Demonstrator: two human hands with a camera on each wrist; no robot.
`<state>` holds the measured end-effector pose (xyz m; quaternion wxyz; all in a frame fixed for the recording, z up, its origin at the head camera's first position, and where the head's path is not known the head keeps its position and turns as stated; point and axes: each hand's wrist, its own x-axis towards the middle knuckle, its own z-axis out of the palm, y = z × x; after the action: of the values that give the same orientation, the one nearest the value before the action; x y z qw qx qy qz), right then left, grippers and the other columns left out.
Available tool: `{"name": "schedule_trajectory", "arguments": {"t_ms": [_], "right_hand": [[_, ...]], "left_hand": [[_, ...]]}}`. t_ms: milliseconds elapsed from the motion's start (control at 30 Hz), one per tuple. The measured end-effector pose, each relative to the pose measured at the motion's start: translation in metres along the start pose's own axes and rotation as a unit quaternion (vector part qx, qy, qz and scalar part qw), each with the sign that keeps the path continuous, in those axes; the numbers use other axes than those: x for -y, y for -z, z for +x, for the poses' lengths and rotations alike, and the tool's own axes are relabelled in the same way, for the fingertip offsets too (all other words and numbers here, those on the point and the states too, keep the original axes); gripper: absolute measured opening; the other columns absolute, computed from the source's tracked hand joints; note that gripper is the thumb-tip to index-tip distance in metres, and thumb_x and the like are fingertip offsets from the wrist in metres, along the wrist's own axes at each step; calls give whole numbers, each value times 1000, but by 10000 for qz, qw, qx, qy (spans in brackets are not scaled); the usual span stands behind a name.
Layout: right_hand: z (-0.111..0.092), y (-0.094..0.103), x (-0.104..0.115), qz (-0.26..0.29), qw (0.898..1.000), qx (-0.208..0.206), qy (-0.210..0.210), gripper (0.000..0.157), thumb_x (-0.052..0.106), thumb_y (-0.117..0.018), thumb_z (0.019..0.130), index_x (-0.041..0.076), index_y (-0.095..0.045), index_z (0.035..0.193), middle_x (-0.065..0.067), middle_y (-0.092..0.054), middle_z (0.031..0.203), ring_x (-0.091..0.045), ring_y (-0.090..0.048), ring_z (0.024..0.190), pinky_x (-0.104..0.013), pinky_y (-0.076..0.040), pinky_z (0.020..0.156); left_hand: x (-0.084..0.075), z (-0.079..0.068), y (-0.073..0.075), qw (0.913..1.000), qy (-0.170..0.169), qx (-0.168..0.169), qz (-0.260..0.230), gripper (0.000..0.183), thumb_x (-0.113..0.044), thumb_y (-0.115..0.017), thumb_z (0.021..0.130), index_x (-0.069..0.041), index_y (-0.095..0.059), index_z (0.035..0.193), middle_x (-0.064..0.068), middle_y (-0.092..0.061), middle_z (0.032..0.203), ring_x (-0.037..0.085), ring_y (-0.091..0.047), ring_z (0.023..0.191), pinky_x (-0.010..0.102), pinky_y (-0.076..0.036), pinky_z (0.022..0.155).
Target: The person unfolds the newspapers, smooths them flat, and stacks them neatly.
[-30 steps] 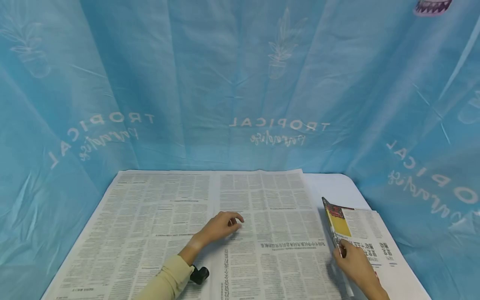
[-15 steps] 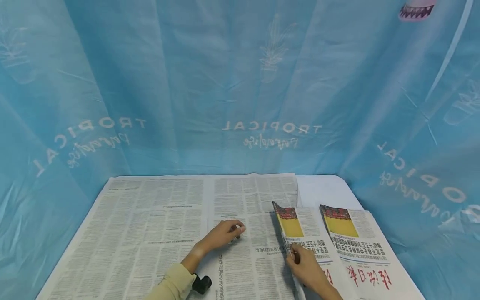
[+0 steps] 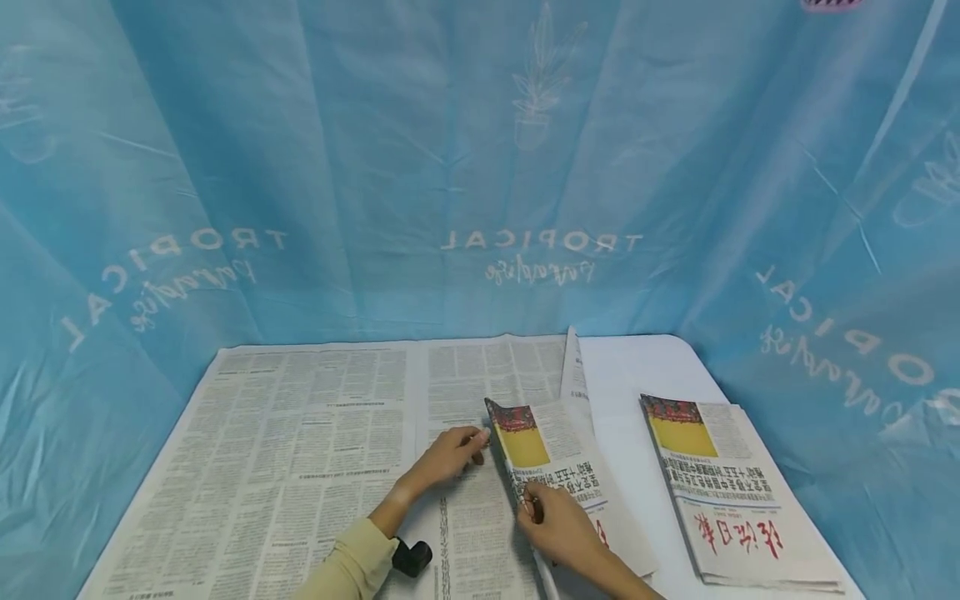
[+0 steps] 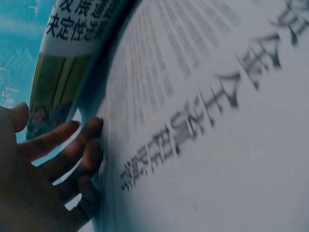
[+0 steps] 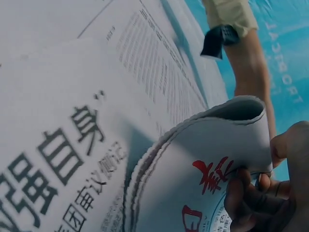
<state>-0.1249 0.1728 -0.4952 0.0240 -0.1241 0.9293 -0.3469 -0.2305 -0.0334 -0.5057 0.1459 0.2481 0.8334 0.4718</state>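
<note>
Right fingers (image 5: 236, 197) pinch a folded newspaper (image 3: 564, 458) printed "决定性"; left fingers (image 4: 71, 149) curve loosely beside it.

Thin, matt, creased paper in the spread newspaper (image 3: 262, 458); over it, matt, saw-edged paper in the held newspaper (image 5: 183, 159); right of it, smooth, matt table (image 3: 622, 383); behind it, wrinkled, faintly glossy sheeting in the curtain (image 3: 480, 167); above it, matt cloth sleeve (image 3: 348, 558).

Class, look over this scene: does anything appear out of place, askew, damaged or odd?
Two things. The lettering on the blue curtain reads backwards, as if mirrored. On the spread newspaper, the edge near the far right corner is turned up rather than lying flat. Nothing looks spilled.
</note>
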Motion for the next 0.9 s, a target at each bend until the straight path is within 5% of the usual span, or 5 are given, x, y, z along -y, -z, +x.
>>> {"name": "schedule_trajectory", "arguments": {"t_ms": [200,433,567,733,900], "right_hand": [[6,-7,13,-377,9987,-39,351,23,11,-60,81,20,-46,65,17,-38,50,5,-31,40,-17,-29,39],[10,-9,23,-433,9976,284,466,24,18,-61,88,20,-47,68,17,-38,51,5,-31,41,-17,-28,40],[9,-5,21,-376,9951,669,625,28,31,-60,95,21,-49,71,18,-41,53,5,-35,43,-17,-32,42],[10,2,12,-208,9891,1207,812,25,37,-58,98,22,-56,79,18,-49,61,5,-42,50,-16,-38,47],[10,3,0,-741,9796,1431,1199,13,36,-68,90,24,-64,92,17,-55,87,4,-51,77,-21,-48,70]], "left_hand": [[-7,0,-1,9976,311,-145,-604,47,-35,-47,104,7,-61,117,16,-71,85,21,-65,66,30,-51,59],[-16,0,-3,9901,925,-394,-975,32,-24,-56,96,6,-65,101,10,-63,61,14,-59,48,23,-39,46],[-17,-2,2,9886,1007,-171,-1103,27,-16,-56,93,7,-68,99,7,-62,61,10,-54,48,23,-37,47],[-11,-8,14,9895,790,266,-1177,35,-13,-52,98,6,-58,127,11,-69,91,8,-52,67,25,-42,65],[-4,-16,26,9908,743,524,-1005,34,-12,-53,99,3,-56,130,3,-56,71,7,-32,49,25,-31,50]]}}
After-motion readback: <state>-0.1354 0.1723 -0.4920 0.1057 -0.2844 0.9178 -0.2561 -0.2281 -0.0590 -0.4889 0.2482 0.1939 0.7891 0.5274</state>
